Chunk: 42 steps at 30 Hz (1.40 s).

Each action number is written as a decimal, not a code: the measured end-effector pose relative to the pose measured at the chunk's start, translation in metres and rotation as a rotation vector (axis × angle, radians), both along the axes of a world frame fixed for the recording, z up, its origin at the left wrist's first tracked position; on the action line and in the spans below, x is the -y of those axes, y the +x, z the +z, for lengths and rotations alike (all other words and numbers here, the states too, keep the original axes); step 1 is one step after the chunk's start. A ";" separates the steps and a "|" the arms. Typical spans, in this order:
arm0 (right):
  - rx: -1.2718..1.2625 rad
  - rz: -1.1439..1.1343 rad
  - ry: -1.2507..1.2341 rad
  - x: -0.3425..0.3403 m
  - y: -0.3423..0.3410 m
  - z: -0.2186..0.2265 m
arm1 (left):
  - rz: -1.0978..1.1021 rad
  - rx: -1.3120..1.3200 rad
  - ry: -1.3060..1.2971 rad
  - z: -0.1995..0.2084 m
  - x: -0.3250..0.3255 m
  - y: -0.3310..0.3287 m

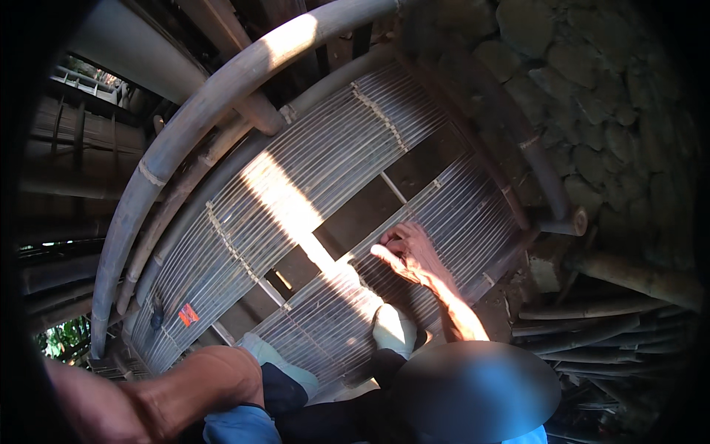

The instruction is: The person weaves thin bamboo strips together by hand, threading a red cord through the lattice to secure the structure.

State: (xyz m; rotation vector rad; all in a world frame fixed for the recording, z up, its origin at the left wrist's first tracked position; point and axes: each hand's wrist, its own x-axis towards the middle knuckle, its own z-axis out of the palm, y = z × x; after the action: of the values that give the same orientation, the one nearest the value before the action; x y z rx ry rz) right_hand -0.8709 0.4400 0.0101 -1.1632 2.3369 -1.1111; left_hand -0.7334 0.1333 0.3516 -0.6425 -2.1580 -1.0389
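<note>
My right hand (407, 251) is over the slats of a bamboo bench seat (458, 222), beside a long dark gap between its slatted panels. Its fingers are curled in and the thumb points left; whatever lies between them, if anything, is too small or hidden to name. At the lower left my bent left arm (214, 374) rises close and large, its elbow by a pale-and-dark clothed leg (277, 370). My left hand (89, 403) is blurred at the dark rim and its fingers cannot be made out. Sunlight falls across the slats left of my right hand.
A curved bamboo rail (200, 103) borders the far left side. On the slats lie a small orange-red packet (188, 315) and a small dark object (157, 318). Bamboo poles (599, 325) are stacked at right, below a stone-patterned surface (592, 111). A blurred dark-blue oval (477, 392) covers the lower right.
</note>
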 end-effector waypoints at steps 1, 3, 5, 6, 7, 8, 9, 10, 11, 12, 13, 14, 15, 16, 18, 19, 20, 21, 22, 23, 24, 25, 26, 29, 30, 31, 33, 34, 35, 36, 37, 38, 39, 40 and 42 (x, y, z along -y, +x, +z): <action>-0.159 0.032 0.040 -0.001 -0.002 0.011 | 0.004 0.012 0.018 -0.001 0.003 -0.003; -0.246 -0.044 0.101 -0.001 -0.021 0.034 | 0.018 0.025 0.051 -0.004 0.007 -0.011; -0.149 -0.247 0.119 0.000 -0.047 0.040 | 0.056 0.041 0.116 -0.014 0.012 -0.023; -0.129 -0.345 0.099 0.007 -0.062 0.037 | 0.095 0.055 0.152 -0.020 0.014 -0.030; -0.147 -0.329 0.044 0.015 -0.078 0.032 | 0.142 0.073 0.202 -0.027 0.014 -0.037; -0.158 -0.303 -0.023 0.030 -0.091 0.025 | 0.219 0.108 0.254 -0.034 0.014 -0.044; -0.162 -0.308 -0.002 0.026 -0.108 0.013 | 0.267 0.152 0.348 -0.062 0.011 -0.059; -0.291 -0.234 0.081 0.020 -0.123 0.003 | 0.318 0.216 0.431 -0.088 0.003 -0.075; -0.409 -0.150 0.150 0.018 -0.132 -0.009 | 0.467 0.300 0.527 -0.114 -0.009 -0.087; -0.397 -0.140 0.134 0.021 -0.135 -0.015 | 0.565 0.428 0.555 -0.132 -0.012 -0.087; -0.431 -0.101 0.205 0.018 -0.140 -0.016 | 0.611 0.526 0.593 -0.148 -0.019 -0.089; -0.461 -0.062 0.276 0.019 -0.142 -0.019 | 0.641 0.609 0.601 -0.172 -0.023 -0.086; -0.497 -0.073 0.256 0.018 -0.141 -0.020 | 0.678 0.710 0.585 -0.194 -0.032 -0.085; -0.487 -0.062 0.258 0.019 -0.140 -0.021 | 0.706 0.763 0.612 -0.223 -0.042 -0.082; -0.435 -0.031 0.383 0.027 -0.136 -0.012 | 0.757 0.725 0.395 -0.272 -0.058 -0.064; -0.423 -0.010 0.377 0.029 -0.136 -0.008 | 0.778 0.725 0.238 -0.294 -0.067 -0.054; -0.405 0.013 0.363 0.024 -0.135 -0.009 | 0.809 0.742 0.161 -0.309 -0.080 -0.046; -0.372 0.028 0.360 0.015 -0.139 -0.007 | 0.792 0.675 0.032 -0.333 -0.087 -0.038; -0.338 0.032 0.370 -0.001 -0.147 -0.011 | 0.746 0.677 0.019 -0.342 -0.100 -0.041; -0.240 0.019 0.348 -0.013 -0.156 -0.015 | 0.709 0.678 -0.003 -0.348 -0.111 -0.042; -0.150 -0.003 0.345 -0.026 -0.163 -0.014 | 0.720 0.655 0.020 -0.352 -0.121 -0.044; -0.205 -0.006 0.326 -0.027 -0.163 -0.014 | 0.728 0.686 0.016 -0.359 -0.120 -0.038; -0.218 -0.018 0.346 -0.029 -0.166 -0.013 | 0.720 0.706 0.029 -0.366 -0.120 -0.035; -0.222 0.056 0.385 -0.018 -0.173 -0.022 | 0.616 0.655 -0.008 -0.383 -0.110 -0.019; -0.225 0.067 0.376 -0.013 -0.176 -0.024 | 0.593 0.634 -0.049 -0.383 -0.110 -0.017; -0.237 0.039 0.402 -0.017 -0.184 -0.023 | 0.611 0.639 -0.018 -0.377 -0.118 -0.023; -0.100 0.093 0.437 -0.020 -0.199 -0.017 | 0.589 0.698 -0.003 -0.392 -0.125 -0.022; -0.104 0.078 0.442 -0.021 -0.201 -0.015 | 0.507 0.730 0.034 -0.387 -0.122 -0.021; -0.040 0.106 0.494 -0.021 -0.203 -0.013 | 0.468 0.728 0.039 -0.386 -0.124 -0.022; 0.024 0.136 0.544 -0.022 -0.204 -0.010 | 0.432 0.727 0.043 -0.385 -0.127 -0.023; 0.017 0.135 0.587 -0.016 -0.200 -0.010 | 0.459 0.684 0.005 -0.389 -0.121 -0.019; 0.008 0.134 0.577 -0.010 -0.194 -0.009 | 0.489 0.641 -0.032 -0.392 -0.115 -0.013; -0.046 0.103 0.515 -0.018 -0.188 -0.010 | 0.497 0.668 -0.025 -0.385 -0.120 -0.014; -0.101 0.074 0.452 -0.026 -0.180 -0.010 | 0.546 0.657 -0.028 -0.404 -0.123 -0.008; -0.297 -0.171 0.297 -0.036 -0.150 -0.008 | 0.626 0.692 -0.072 -0.378 -0.129 -0.012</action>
State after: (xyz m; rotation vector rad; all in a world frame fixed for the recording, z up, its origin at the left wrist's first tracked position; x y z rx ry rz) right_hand -1.0206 0.4762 0.0019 -1.0953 2.7544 -0.6391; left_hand -0.7457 0.2619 -0.0267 0.4373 -2.7096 -0.8986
